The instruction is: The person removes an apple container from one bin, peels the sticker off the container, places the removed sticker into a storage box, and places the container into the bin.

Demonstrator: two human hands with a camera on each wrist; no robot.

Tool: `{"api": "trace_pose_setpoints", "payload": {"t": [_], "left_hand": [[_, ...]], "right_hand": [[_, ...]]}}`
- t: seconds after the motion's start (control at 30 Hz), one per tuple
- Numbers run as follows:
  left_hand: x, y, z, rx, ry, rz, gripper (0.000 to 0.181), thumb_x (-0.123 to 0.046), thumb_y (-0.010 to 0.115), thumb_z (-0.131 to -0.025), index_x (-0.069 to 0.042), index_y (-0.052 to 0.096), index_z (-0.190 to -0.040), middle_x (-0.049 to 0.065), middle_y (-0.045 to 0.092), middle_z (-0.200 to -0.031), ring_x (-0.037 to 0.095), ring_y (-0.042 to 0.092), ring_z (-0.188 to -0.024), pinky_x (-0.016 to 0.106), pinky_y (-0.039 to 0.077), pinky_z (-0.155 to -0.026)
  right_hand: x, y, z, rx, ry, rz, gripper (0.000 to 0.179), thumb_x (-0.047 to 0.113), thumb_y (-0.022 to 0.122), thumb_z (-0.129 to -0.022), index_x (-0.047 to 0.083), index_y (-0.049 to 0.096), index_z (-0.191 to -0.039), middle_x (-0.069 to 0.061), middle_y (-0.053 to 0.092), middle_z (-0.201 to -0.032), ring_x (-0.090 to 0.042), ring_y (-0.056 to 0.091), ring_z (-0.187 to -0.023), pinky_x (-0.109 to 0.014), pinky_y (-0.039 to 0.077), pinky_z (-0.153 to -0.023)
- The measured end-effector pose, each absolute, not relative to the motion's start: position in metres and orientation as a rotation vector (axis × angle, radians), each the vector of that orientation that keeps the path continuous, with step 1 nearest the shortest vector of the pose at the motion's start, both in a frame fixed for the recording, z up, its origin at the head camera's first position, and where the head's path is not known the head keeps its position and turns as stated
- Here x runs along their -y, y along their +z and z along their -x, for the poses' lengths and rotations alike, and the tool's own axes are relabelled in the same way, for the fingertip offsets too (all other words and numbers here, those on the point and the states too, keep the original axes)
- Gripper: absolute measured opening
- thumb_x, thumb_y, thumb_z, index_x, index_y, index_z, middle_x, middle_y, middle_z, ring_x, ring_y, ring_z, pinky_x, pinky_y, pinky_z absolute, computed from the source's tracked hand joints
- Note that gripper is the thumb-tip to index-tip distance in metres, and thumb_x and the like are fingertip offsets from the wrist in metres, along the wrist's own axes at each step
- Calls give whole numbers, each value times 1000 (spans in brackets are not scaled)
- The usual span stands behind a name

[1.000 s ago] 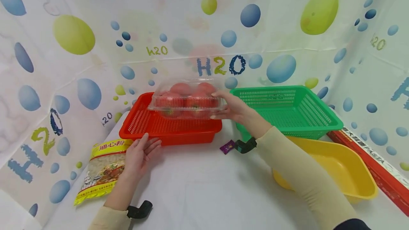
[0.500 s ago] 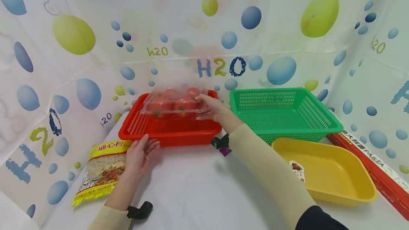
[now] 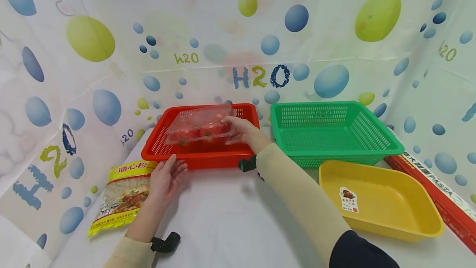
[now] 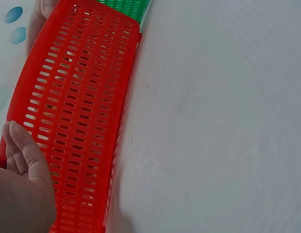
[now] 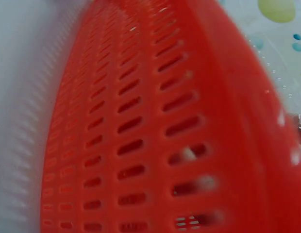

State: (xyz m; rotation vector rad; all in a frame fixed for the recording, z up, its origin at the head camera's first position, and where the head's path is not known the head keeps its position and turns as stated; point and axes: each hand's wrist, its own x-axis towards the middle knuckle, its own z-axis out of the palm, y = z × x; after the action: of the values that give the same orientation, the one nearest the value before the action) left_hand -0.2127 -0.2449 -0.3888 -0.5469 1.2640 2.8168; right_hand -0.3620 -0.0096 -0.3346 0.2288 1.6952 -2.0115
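A clear plastic box of tomatoes (image 3: 197,130) sits low and slightly tilted inside the red basket (image 3: 219,161). My right hand (image 3: 241,131) grips the box at its right end, fingers above and thumb lower down. At the front left of the basket, my left hand (image 3: 168,179) touches the rim with relaxed fingers, palm turned up. The left wrist view shows that hand (image 4: 26,170) against the slotted basket wall (image 4: 77,102). In the right wrist view the basket wall (image 5: 126,116) fills most of the picture, and my right hand is mostly hidden behind it.
A green basket (image 3: 334,152) stands right of the red one, with a yellow basin (image 3: 383,202) before it. A red pasta box (image 3: 442,193) lies along the right side. Left of my left hand lies a yellow bag of macaroni (image 3: 122,197).
My right hand has moved left and down with the box of tomatoes, from above the red basket's rim to inside it. The left hand has stayed at the basket.
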Motion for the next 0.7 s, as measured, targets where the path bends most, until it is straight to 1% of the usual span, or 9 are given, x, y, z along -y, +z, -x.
{"api": "trace_pose_setpoints", "payload": {"t": [0.17,0.27,0.4,0.5,0.6,0.7], "left_hand": [[245,-388,214,-1309,2795,576,47,-36,73,-91,-16,47,-125,1,75,-104,18,72,-98,27,54,-90],[244,-388,215,-1335,2780,587,41,-36,69,-95,-16,47,-124,1,75,-104,18,72,-98,26,55,-88],[244,-388,215,-1343,2778,586,38,-35,67,-97,-16,48,-125,2,75,-107,17,72,-96,27,55,-87],[245,-388,214,-1336,2786,586,45,-36,71,-93,-17,48,-126,2,75,-108,17,72,-94,27,55,-87],[245,-388,213,-1336,2785,582,48,-36,73,-91,-17,48,-127,1,75,-107,17,72,-94,27,55,-88],[245,-388,213,-1344,2782,571,48,-37,73,-91,-17,48,-126,1,75,-106,17,72,-95,27,55,-89]], "right_hand": [[14,-341,366,-1685,-1981,-239,57,23,77,-88,15,48,-137,-10,53,-135,-33,50,-122,-52,55,-90],[14,-342,368,-1676,-1969,-244,56,21,75,-90,14,48,-137,-10,52,-136,-32,49,-123,-54,54,-91],[9,-340,369,-1763,-1902,-207,44,18,71,-93,9,55,-134,-11,56,-132,-29,54,-115,-41,56,-88],[5,-339,368,-1842,-1853,-187,35,12,67,-94,4,61,-128,-14,59,-127,-29,57,-105,-36,57,-85],[3,-338,367,-1903,-1815,-160,36,8,67,-94,2,60,-129,-15,59,-125,-29,58,-99,-39,57,-87],[4,-338,367,-1937,-1786,-131,38,7,66,-95,1,59,-132,-14,60,-124,-28,60,-95,-41,57,-88]]}}
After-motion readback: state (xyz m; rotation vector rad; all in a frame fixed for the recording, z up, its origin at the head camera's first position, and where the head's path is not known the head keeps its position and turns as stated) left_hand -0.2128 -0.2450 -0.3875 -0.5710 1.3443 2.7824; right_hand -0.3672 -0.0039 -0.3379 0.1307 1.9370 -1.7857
